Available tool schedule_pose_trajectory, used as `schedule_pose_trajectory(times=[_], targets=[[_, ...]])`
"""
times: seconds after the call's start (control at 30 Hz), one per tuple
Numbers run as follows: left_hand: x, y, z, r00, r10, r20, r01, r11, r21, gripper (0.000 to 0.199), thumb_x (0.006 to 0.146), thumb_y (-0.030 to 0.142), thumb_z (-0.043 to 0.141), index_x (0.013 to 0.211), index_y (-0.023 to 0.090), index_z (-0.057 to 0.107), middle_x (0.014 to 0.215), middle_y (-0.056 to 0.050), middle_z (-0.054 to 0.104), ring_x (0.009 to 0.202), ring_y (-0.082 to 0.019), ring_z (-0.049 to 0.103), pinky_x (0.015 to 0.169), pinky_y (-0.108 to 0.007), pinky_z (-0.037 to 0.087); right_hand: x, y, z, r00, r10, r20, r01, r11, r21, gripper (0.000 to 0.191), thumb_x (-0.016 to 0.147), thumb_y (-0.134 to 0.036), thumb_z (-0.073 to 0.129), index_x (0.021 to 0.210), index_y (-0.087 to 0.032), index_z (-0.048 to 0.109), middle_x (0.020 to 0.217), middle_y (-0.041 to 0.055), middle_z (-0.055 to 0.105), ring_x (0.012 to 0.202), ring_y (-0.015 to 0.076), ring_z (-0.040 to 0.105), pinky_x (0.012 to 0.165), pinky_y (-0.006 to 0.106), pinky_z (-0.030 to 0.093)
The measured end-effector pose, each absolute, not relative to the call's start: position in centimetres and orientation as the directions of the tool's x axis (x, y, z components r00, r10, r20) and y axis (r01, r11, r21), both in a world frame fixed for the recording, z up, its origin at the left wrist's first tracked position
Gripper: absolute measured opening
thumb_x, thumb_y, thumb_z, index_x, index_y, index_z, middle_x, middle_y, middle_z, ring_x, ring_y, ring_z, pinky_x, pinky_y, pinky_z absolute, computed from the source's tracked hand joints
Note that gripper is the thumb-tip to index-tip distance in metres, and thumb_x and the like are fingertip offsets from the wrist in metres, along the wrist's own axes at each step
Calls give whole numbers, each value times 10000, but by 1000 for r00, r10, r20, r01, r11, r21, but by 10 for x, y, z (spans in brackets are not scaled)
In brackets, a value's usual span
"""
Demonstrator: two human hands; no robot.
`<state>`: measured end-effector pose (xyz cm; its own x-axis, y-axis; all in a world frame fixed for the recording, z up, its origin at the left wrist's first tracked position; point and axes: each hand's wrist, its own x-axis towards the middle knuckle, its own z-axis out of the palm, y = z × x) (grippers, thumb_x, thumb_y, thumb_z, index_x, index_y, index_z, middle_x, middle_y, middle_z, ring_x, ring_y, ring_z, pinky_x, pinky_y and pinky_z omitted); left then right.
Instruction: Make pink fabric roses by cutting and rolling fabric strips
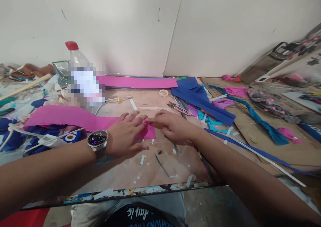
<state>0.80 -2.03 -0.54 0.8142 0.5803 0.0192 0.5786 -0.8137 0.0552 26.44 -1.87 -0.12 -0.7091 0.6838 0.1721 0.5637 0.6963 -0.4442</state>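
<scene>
A long pink strip (67, 115), paper or cloth, runs from the left across the table, its near end (147, 133) under my hands. My left hand (125, 131), with a watch (97, 140) on its wrist, lies flat on the strip with fingers spread. My right hand (170, 125) meets it from the right. Its fingers are bent together at the end of the strip, and the fingertips touch its edge close to my left fingertips. Whether anything small is between them is hidden.
Behind lie another pink strip (140, 82), a tape ring (164, 93) and small scissors (178, 109). Blue pieces (200, 100) and a thin white stick (268, 160) are at the right. A red-capped bottle (77, 56) stands left, amid scraps. A white wall (125, 29) closes the back.
</scene>
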Motion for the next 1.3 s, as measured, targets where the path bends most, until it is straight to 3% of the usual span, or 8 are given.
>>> schedule_pose_trajectory(times=[0.17,0.37,0.57,0.77,0.9,1.1,1.3], targets=[[9,-18,0,834,551,-23,552,-833,31,770,927,756,374,1413,178,528,1534,-160,484,1440,-380,373,1123,-554,310,261,-20,-4,-711,689,140,564,678,-472,624,830,-1,489,1389,-238,633,1232,83,695,1181,230,600,1053,426,484],[9,-15,0,844,535,-39,536,-843,42,734,917,748,420,1360,178,555,1516,-162,500,1393,-355,425,1093,-519,354,264,-17,-5,-667,730,149,603,646,-468,541,848,-37,518,1311,-253,694,1111,91,688,1051,219,654,964,402,527],[10,-16,-3,846,533,-2,532,-845,51,693,916,729,450,1317,177,571,1456,-160,540,1351,-339,458,1085,-495,371,267,-13,-8,-649,737,189,593,646,-480,605,798,13,505,1323,-229,681,973,60,744,1037,218,662,927,380,529],[13,-11,8,867,497,-34,498,-867,38,676,911,723,463,1282,175,601,1363,-160,604,1306,-336,501,1086,-485,377,267,-13,-8,-667,727,165,578,644,-501,578,824,-6,510,1323,-239,685,1130,87,711,1054,202,667,959,372,522],[18,-8,16,865,499,-56,502,-863,55,694,895,746,471,1218,159,651,1271,-169,661,1264,-339,542,1070,-487,397,270,-10,-11,-669,719,189,571,660,-489,576,799,1,513,1291,-235,697,968,59,731,986,207,673,882,352,537],[16,-12,6,859,510,-41,512,-857,55,760,906,760,420,1267,124,627,1389,-202,605,1318,-359,514,1077,-497,393,270,-4,-16,-679,674,291,553,730,-401,396,922,-160,587,1300,-237,676,1096,102,727,1030,254,629,924,427,508],[13,-18,-4,853,520,-51,522,-853,28,851,907,778,394,1386,93,551,1503,-228,515,1423,-377,423,1119,-499,353,262,-3,-19,-657,693,296,562,712,-421,287,982,-245,583,1242,-237,703,1082,102,729,1019,250,633,923,425,508]])
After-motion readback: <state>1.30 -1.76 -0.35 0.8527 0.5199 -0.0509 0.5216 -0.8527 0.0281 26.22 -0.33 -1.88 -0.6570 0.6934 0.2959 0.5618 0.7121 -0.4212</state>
